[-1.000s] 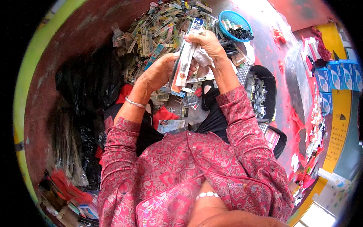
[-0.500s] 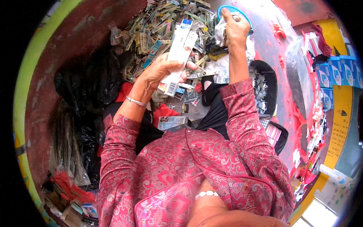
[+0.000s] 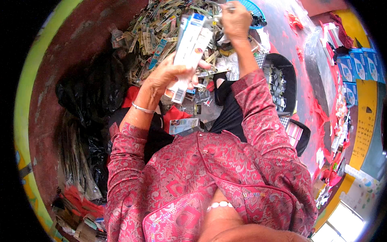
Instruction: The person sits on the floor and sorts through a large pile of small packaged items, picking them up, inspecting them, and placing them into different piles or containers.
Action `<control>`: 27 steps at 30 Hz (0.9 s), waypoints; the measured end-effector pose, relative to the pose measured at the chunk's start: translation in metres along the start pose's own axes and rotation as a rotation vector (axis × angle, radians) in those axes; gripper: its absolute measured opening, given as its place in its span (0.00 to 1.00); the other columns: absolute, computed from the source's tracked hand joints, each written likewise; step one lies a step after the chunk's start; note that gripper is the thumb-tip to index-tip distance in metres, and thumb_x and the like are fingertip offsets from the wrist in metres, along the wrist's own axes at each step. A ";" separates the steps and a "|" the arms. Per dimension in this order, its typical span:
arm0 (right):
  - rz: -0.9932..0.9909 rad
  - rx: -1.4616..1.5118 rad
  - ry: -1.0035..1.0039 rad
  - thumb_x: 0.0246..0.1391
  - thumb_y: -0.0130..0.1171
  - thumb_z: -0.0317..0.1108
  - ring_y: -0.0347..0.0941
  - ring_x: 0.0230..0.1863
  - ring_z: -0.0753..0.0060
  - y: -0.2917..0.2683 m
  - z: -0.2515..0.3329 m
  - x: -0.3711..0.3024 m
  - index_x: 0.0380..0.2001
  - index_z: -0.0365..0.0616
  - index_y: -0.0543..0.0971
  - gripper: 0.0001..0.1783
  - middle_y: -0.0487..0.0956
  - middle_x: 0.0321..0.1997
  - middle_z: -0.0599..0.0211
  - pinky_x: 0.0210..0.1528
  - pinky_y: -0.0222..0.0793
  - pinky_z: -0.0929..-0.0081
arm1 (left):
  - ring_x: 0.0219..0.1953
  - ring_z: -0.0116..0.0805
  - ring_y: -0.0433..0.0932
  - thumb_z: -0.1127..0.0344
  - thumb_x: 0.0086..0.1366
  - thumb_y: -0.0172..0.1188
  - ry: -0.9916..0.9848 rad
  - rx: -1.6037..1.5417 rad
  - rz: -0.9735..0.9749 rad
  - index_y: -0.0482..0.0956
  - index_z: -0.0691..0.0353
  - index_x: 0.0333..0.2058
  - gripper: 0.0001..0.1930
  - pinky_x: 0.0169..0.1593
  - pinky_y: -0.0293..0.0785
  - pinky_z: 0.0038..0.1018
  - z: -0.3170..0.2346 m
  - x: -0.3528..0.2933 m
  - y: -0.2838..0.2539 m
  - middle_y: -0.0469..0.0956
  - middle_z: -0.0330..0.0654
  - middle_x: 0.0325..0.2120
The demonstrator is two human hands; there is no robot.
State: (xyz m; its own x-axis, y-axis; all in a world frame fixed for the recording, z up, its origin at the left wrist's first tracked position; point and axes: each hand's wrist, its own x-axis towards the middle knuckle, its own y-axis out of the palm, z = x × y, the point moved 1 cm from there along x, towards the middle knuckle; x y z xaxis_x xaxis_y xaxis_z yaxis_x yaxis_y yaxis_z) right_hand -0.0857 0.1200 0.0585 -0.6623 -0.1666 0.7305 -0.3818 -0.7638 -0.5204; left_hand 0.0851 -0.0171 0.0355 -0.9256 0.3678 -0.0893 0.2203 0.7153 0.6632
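My left hand (image 3: 171,74) is closed around a long white package (image 3: 188,52) with a blue top end and a barcode near its lower end. The package tilts upward to the right, over a heap of small clear packets (image 3: 155,30). Farther off and to the right, my right hand (image 3: 236,22) is closed and slightly blurred. Something thin and silvery shows at its fingertips, too unclear to name. Just beyond that hand is a blue basket (image 3: 256,9) with small dark items in it.
Black plastic bags (image 3: 90,90) and a bundle of clear plastic sleeves (image 3: 76,157) lie on my left. On my right stand a black bin (image 3: 288,76) of small packaged pieces and a smaller black container (image 3: 304,143) with striped cards. Blue boxes (image 3: 360,66) line the far right.
My right hand has moved left, away from the blue basket's inside toward the top of the white package. My left hand and the package have barely shifted.
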 end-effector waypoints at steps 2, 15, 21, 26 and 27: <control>0.036 0.187 0.302 0.41 0.60 0.36 0.71 0.21 0.74 -0.014 -0.008 0.007 0.21 0.38 0.75 0.11 0.77 0.22 0.63 0.24 0.66 0.77 | 0.24 0.29 0.74 0.63 0.48 0.59 0.055 -0.023 -0.094 0.56 0.68 0.51 0.33 0.22 0.75 0.20 0.000 0.003 -0.012 0.70 0.54 0.41; 0.857 0.825 0.593 0.36 0.62 0.36 0.69 0.23 0.81 -0.004 0.042 -0.031 0.26 0.36 0.78 0.14 0.77 0.22 0.67 0.25 0.63 0.83 | 0.36 0.37 0.76 0.63 0.54 0.56 0.089 -0.085 -0.147 0.59 0.66 0.51 0.27 0.35 0.77 0.28 0.000 0.006 -0.019 0.70 0.51 0.43; 0.819 0.812 0.646 0.37 0.62 0.30 0.71 0.28 0.80 -0.007 0.026 -0.026 0.30 0.35 0.76 0.14 0.77 0.28 0.66 0.31 0.66 0.83 | 0.40 0.43 0.74 0.66 0.55 0.53 0.076 -0.334 -0.059 0.56 0.71 0.51 0.27 0.39 0.76 0.29 0.001 0.012 -0.027 0.67 0.58 0.44; 0.775 0.878 0.648 0.37 0.62 0.30 0.71 0.28 0.80 -0.009 0.023 -0.022 0.30 0.35 0.76 0.14 0.77 0.28 0.67 0.31 0.65 0.83 | 0.41 0.44 0.74 0.68 0.52 0.56 0.095 -0.288 -0.079 0.58 0.72 0.50 0.28 0.43 0.74 0.31 0.000 0.012 -0.017 0.70 0.57 0.42; 0.789 0.903 0.650 0.37 0.62 0.30 0.71 0.30 0.80 -0.008 0.023 -0.023 0.30 0.35 0.76 0.13 0.77 0.29 0.67 0.34 0.65 0.83 | 0.40 0.43 0.74 0.68 0.51 0.57 0.085 -0.249 -0.089 0.58 0.72 0.50 0.28 0.43 0.74 0.31 0.001 0.012 -0.016 0.70 0.56 0.41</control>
State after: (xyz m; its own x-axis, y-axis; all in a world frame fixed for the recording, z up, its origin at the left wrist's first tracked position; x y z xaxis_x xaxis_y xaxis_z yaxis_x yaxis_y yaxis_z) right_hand -0.0524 0.1156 0.0563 -0.7831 -0.6150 -0.0925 0.6204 -0.7828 -0.0479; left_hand 0.0709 -0.0241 0.0231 -0.9626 0.2518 -0.0998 0.0643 0.5702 0.8190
